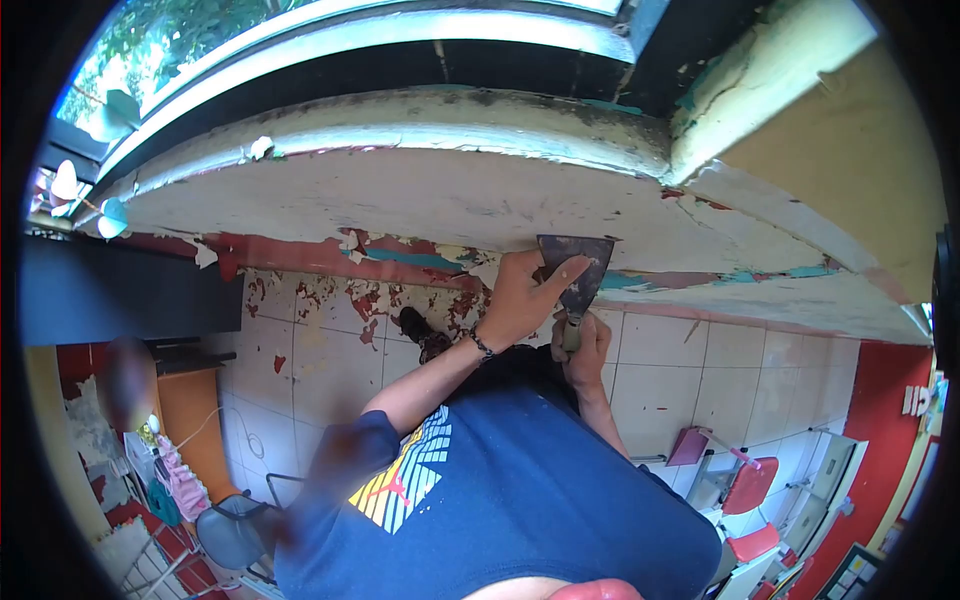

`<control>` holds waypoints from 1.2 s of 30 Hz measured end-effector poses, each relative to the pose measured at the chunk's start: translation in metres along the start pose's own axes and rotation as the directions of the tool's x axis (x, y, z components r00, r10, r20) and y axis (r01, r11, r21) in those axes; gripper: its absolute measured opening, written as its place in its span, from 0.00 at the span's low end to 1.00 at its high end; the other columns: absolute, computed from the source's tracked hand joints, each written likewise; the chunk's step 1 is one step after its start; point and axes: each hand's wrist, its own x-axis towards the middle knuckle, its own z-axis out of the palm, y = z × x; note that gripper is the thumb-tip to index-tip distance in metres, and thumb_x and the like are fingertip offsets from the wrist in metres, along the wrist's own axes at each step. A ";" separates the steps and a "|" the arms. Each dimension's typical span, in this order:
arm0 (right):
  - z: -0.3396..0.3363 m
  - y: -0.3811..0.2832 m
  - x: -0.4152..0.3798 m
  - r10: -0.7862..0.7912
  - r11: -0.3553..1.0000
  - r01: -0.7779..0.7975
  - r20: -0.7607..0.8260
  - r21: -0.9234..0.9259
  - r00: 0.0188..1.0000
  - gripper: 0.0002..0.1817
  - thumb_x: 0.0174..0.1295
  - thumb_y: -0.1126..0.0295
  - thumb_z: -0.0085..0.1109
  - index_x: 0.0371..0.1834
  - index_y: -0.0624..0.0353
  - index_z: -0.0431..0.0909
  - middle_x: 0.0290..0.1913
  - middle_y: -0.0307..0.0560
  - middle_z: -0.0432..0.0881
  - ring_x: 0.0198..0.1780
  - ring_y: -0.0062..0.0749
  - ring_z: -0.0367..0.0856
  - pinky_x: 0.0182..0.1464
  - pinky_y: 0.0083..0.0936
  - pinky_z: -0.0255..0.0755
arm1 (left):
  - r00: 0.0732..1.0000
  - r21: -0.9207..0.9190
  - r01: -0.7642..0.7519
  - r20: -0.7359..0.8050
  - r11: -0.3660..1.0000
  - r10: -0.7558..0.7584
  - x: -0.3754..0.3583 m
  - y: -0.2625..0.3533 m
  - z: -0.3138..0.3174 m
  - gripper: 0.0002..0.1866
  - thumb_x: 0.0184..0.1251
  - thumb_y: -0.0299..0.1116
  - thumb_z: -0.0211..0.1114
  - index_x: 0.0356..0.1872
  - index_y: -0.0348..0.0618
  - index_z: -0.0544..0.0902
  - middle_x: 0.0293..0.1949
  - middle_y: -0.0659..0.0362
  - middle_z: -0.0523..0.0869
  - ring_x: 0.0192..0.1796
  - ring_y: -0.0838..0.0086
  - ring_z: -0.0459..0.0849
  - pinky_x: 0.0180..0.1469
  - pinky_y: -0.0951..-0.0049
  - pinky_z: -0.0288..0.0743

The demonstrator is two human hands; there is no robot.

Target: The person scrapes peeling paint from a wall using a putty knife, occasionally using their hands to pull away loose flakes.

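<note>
A paint scraper point(583, 262) with a wide, dark, stained blade has its edge against the pale wall point(450, 195) below the window ledge. My right hand point(588, 352) is closed around its handle. On the blade lies the thumb of my left hand point(522, 300), with the other fingers partly hidden along the blade's left side. Around the blade, the wall's paint is broken, showing red and turquoise patches point(640, 281) under the pale coat. Loose paint flakes point(365, 298) are scattered on the tiled floor below, beside my shoe point(413, 323).
A window ledge point(400, 135) with worn paint runs overhead. On the left stand a dark panel point(130, 290), an orange-brown board point(192, 420) and a black chair point(232, 535). Red folding chairs point(752, 487) are at the right, near a red wall point(885, 420).
</note>
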 end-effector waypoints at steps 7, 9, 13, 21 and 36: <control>-0.008 -0.013 0.006 -0.014 0.989 0.014 -0.004 -0.146 1.000 0.25 0.71 0.52 0.38 0.36 0.67 0.73 0.17 0.42 0.69 0.12 0.19 0.61 0.12 0.16 0.53 | 0.998 0.102 0.047 0.033 0.994 -0.051 0.002 0.012 0.003 0.12 0.62 0.36 0.64 0.35 0.34 0.84 0.24 0.58 0.85 0.24 0.85 0.76 0.26 0.81 0.68; -0.005 -0.017 0.007 -0.007 0.996 0.008 0.008 -0.090 1.000 0.25 0.71 0.53 0.38 0.34 0.67 0.74 0.17 0.42 0.70 0.12 0.18 0.62 0.13 0.15 0.53 | 0.999 0.077 0.019 0.041 0.997 -0.022 0.002 0.014 0.006 0.12 0.62 0.36 0.64 0.35 0.34 0.84 0.24 0.57 0.86 0.24 0.85 0.76 0.26 0.81 0.69; -0.006 -0.005 0.007 0.014 0.999 -0.013 0.047 -0.029 0.999 0.25 0.71 0.53 0.39 0.33 0.67 0.75 0.17 0.41 0.71 0.13 0.17 0.63 0.14 0.15 0.54 | 1.000 0.113 -0.024 -0.009 0.993 0.025 -0.001 -0.002 0.005 0.13 0.62 0.36 0.64 0.34 0.33 0.84 0.23 0.59 0.85 0.24 0.87 0.74 0.26 0.81 0.68; 0.016 -0.049 -0.001 0.012 1.000 -0.010 0.096 -0.015 0.995 0.26 0.71 0.52 0.39 0.37 0.69 0.75 0.17 0.42 0.70 0.12 0.18 0.60 0.13 0.15 0.52 | 0.998 0.035 -0.059 -0.022 0.998 0.060 0.003 0.041 0.008 0.11 0.62 0.33 0.65 0.33 0.33 0.84 0.26 0.59 0.87 0.29 0.86 0.78 0.30 0.81 0.72; 0.020 -0.063 0.001 0.044 0.999 -0.049 0.210 0.016 0.977 0.26 0.71 0.52 0.40 0.40 0.69 0.75 0.18 0.42 0.70 0.13 0.18 0.61 0.14 0.15 0.53 | 0.993 0.046 -0.098 -0.062 0.994 0.100 0.001 0.047 -0.001 0.10 0.62 0.33 0.64 0.32 0.33 0.84 0.21 0.62 0.84 0.25 0.88 0.75 0.26 0.82 0.69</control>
